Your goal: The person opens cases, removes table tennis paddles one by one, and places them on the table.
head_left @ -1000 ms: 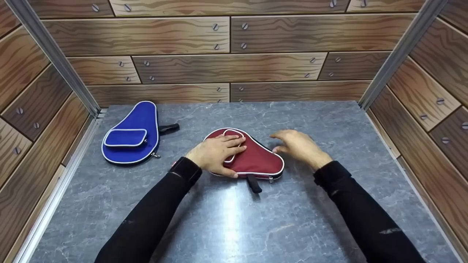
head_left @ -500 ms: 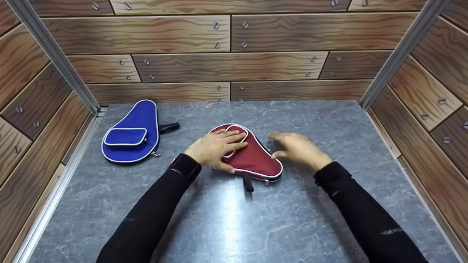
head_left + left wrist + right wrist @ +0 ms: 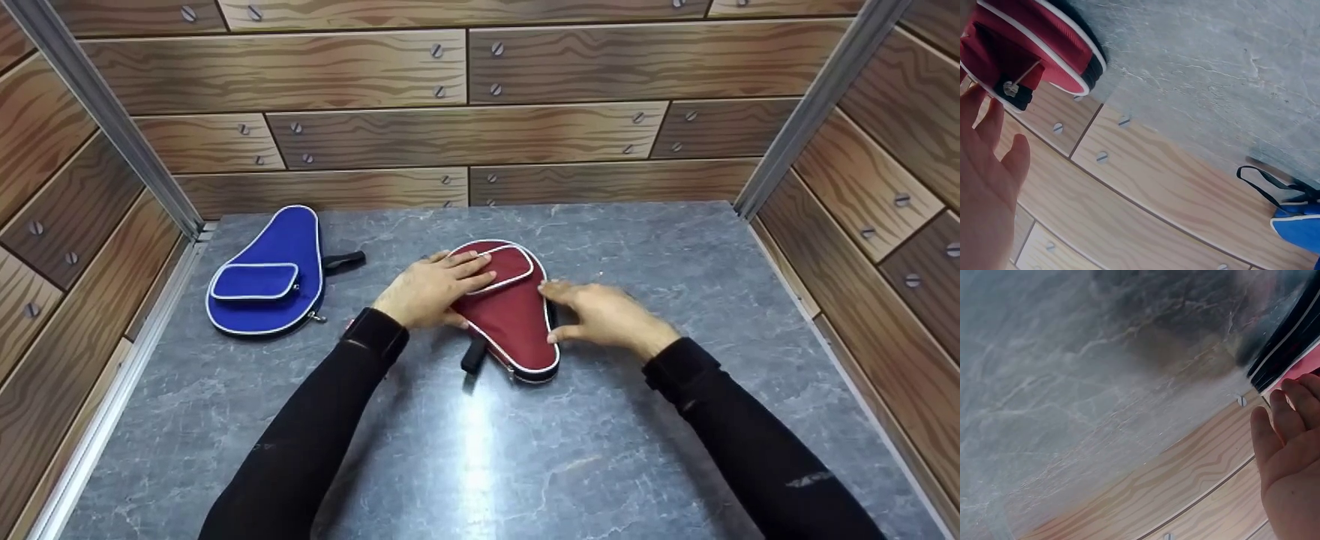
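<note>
A red table tennis bat case (image 3: 514, 319) with white piping and a front pocket lies on the grey table, its narrow end towards me. My left hand (image 3: 427, 289) rests on the pocket side with extended fingers, the thumb along the case's left edge. At the opposite edge, the fingertips of my right hand (image 3: 607, 315) touch the case, thumb lower down. A black strap (image 3: 473, 354) sticks out below my left thumb. In the left wrist view the case's pocket zip pull (image 3: 1010, 88) shows near the fingers; the right wrist view shows its dark zipped side (image 3: 1286, 340).
A blue bat case (image 3: 289, 240) of the same shape lies at the back left, its black strap (image 3: 344, 260) pointing right. Wood-patterned walls (image 3: 480, 135) enclose the grey table (image 3: 637, 465) at the back and both sides.
The red case has turned clockwise, its narrow end swinging towards me and its strap moving left. My right hand has come against its right edge; my left hand has stayed on it.
</note>
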Tool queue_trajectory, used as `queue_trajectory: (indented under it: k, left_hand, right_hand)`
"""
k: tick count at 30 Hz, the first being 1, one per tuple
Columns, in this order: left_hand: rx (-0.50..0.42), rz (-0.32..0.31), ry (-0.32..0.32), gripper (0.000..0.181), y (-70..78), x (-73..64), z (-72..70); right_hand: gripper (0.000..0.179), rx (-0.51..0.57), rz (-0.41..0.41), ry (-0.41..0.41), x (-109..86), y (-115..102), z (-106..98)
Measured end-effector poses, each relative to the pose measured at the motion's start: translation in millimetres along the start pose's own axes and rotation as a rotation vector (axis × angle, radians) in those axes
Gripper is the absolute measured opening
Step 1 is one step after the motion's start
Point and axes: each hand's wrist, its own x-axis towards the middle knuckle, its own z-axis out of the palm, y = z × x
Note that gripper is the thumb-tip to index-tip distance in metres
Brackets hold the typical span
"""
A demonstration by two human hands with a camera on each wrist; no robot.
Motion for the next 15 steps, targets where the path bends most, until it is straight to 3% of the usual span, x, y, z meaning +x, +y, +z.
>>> queue_trajectory:
  k: [6, 15]
  left_hand:
    - [-0.019, -0.033, 0.010, 0.098, -2.0, 0.4, -0.7]
    - [0.032, -0.099, 0.020, 0.097, -6.9, 2.9, -2.5]
  right_hand:
    - [0.085, 0.012, -0.067, -0.023, -1.3, 0.8, 2.6]
    - [0.077, 0.038, -0.125, -0.052, -2.1, -3.5, 2.7]
